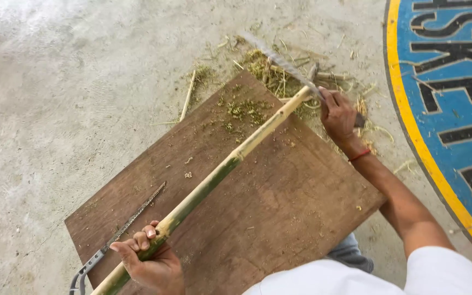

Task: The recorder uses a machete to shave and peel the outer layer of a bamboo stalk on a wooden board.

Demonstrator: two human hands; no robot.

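Floor: I see pale, rough concrete floor (55,98), outdoors or in an open yard as far as I can tell.
Painted mark: at the right edge the floor carries a blue painted circle (454,109) with a yellow rim and dark lettering.
Work surface: a brown wooden board (279,207) lies flat on the concrete, scuffed, dusted with green-yellow shavings (247,109).
Litter: more shavings and split strips pile up just beyond the board's far corner.
Bamboo pole: I see a long bamboo pole (214,177) running diagonally across the board, green near me, pale yellow toward its far end, with a node ring about midway.
Left hand: my left hand (148,262) is wrapped tight round the pole's near end.
Right hand: my right hand (338,114) is closed round the handle of a long blade (279,57), blurred, which meets the pole's far tip.
Saw: a slim toothed saw (127,229) lies on the board just beside the left hand, untouched.
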